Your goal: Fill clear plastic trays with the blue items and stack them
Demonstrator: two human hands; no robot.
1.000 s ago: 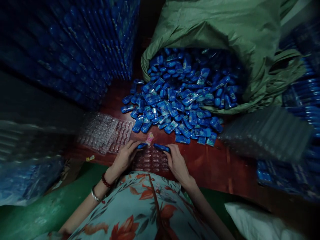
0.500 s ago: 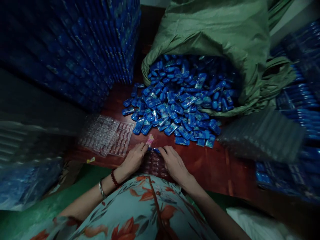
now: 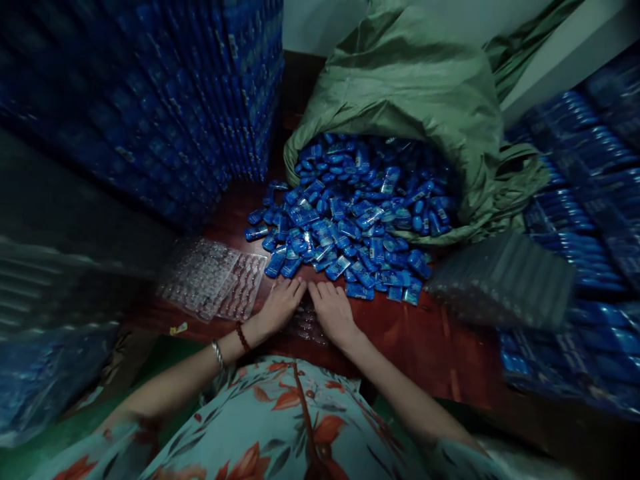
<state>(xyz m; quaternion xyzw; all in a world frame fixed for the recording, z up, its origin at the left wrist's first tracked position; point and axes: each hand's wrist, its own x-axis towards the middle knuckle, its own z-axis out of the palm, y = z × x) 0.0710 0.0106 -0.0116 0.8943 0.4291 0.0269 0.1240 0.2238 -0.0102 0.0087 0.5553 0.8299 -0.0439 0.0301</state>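
Observation:
A clear plastic tray with rows of moulded hollows (image 3: pixel 306 325) lies on the red tabletop just in front of my body. My left hand (image 3: pixel 281 303) reaches over its far left part, fingers bent and close together. Beside it, my right hand (image 3: pixel 333 312) bends over the far right part, its fingertips almost meeting the left ones. Both hands look closed. Whatever lies under their fingers is hidden. Just beyond the fingertips begins a heap of small blue wrapped packs (image 3: pixel 345 233), which spills out of a green sack (image 3: pixel 400 80).
More clear trays (image 3: pixel 215 280) lie to the left. Tall stacks of blue packed trays (image 3: pixel 200 87) rise at the back left, with others (image 3: pixel 580 220) at the right. A stack of greyish clear trays (image 3: pixel 505 280) stands right of the heap. A yellow scrap (image 3: pixel 179 329) lies near the front edge.
My hands have moved closer together at the tray's far edge. The blue piece between my fingers and the pink scrap beyond them no longer show clearly. The view has shifted slightly.

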